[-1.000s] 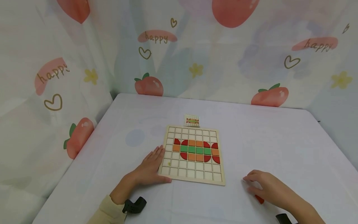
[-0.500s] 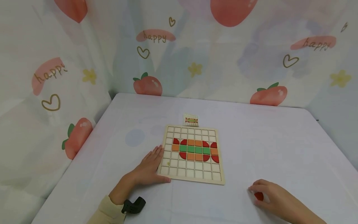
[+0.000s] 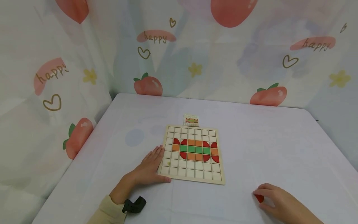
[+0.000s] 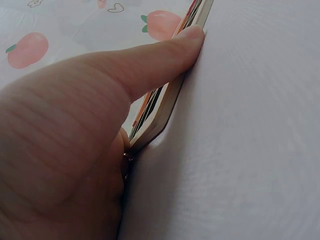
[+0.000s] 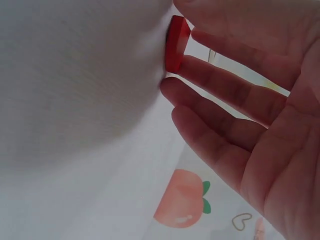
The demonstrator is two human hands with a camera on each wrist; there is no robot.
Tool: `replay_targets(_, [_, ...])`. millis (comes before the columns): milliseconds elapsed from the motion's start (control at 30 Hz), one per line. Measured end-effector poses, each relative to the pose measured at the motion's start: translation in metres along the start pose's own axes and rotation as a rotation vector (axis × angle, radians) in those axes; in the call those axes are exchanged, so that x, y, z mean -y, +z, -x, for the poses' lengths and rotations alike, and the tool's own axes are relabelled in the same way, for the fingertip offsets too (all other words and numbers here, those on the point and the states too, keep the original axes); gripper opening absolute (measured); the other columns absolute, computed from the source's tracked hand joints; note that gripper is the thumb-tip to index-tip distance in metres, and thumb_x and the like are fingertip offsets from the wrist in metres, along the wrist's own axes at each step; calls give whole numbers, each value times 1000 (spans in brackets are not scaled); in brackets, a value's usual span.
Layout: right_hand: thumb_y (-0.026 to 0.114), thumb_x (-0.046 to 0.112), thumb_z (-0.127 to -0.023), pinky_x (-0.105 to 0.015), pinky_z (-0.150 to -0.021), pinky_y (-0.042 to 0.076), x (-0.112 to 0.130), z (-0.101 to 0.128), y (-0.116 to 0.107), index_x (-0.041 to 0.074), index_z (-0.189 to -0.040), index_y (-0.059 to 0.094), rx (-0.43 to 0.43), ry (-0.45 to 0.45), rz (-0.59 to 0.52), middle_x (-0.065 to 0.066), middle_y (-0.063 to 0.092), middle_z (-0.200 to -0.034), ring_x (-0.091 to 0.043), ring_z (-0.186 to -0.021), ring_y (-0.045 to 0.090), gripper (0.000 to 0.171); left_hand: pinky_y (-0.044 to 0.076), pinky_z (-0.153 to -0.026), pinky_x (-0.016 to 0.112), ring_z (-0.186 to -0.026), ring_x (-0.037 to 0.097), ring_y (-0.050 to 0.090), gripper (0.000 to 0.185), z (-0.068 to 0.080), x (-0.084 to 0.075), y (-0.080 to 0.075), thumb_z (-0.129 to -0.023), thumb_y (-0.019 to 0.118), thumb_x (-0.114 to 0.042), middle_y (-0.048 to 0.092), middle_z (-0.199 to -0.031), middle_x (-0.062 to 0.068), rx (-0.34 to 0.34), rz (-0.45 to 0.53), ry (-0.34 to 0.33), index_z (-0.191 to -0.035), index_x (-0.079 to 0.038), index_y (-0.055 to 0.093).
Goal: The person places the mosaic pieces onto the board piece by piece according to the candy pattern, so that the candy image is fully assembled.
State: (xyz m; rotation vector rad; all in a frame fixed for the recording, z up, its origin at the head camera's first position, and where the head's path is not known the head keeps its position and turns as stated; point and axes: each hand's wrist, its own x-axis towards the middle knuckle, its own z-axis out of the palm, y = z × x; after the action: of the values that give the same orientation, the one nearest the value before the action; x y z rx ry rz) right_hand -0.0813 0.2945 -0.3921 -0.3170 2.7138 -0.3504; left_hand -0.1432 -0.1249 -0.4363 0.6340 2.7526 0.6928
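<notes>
My right hand point(image 3: 282, 203) has its fingertips curled over a small red piece point(image 3: 259, 198), pinching it against the white surface point(image 3: 279, 146). From the wrist view the red piece point(image 5: 177, 43) stands tipped up on one edge, one finger above it and another below, so the hold is light. My left hand point(image 3: 149, 166) lies flat with straight fingers along the near-left edge of the wooden grid board point(image 3: 192, 180), thumb point(image 4: 165, 57) pressed to its side, holding nothing, only bracing.

What could go wrong, as I judge it: the piece is thin, smooth and flat-sided, and I have it only by its edges. If I lift with this little purchase it may flip out of my fingers and skid across the cloth. The board is well ahead and to the left of my right hand, so there is a fair carry in which to drop it. The cells are small and many are already filled, so a clumsy landing might knock a neighbour loose, and if my left hand eases off, the board could slide.

The piece itself is glossy red with a flat face and a rounded edge, much like the red quarter rounds point(image 3: 215, 159) in the candy-shaped pattern of red, orange and green tiles. Beyond the board's far edge sits a small pattern card point(image 3: 191, 120).
</notes>
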Motion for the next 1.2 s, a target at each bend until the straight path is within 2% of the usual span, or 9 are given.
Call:
replay_targets(233, [77,14,-72,-26,-66,50,-4,3,6,15,-93,70,-123,-149,78,9,54,-86,-6,-72,51,22,6,-108,42,-138,19,-4,114,0,0,-1,-71,59,-69,0,-153,8,-2,-2,-5,-147,-3,5])
replay_targets(333, [77,14,-72,-24,-65,50,-5,4,7,14,-92,71,-143,-177,83,10,53,-85,-3,-70,49,21,5,-108,41,-138,18,-4,114,0,0,-1,-72,58,-70,0,-153,8,1,-4,-4,-147,-3,4])
replay_targets(433, [77,14,-72,-25,-66,50,-8,4,7,12,-92,71,-143,-202,87,9,53,-87,-5,-72,50,21,5,-108,41,-138,18,-5,114,-1,1,0,-72,58,-70,-1,-153,8,4,-6,-1,-147,-4,4])
replay_targets(633, [78,13,-71,-30,-70,51,-14,2,7,10,-99,70,-37,-95,13,4,56,-94,-13,-79,54,30,5,-108,41,-138,19,-4,115,0,-1,-1,-71,57,-71,-1,-153,8,8,1,5,-147,-3,4])
replay_targets(733, [79,12,-70,-31,-70,51,-14,2,6,10,-101,70,-27,-66,5,3,56,-95,-14,-81,55,32,5,-108,41,-138,19,-5,115,0,-1,-2,-71,57,-71,-1,-153,9,11,3,5,-147,-3,4])
replay_targets(1033, [78,14,-71,-29,-69,51,-13,3,5,8,-100,70,-61,-127,23,3,55,-94,-13,-79,54,31,5,-108,41,-138,19,-4,115,0,-1,-2,-71,58,-70,0,-153,9,8,-3,0,-147,-3,5])
replay_targets(1200, [77,16,-72,-26,-66,50,-18,5,8,7,-97,70,-112,-242,40,6,53,-93,-6,-75,51,27,5,-108,41,-138,19,-5,115,1,-2,-3,-71,58,-70,-1,-153,9,10,-1,-1,-147,-3,4])
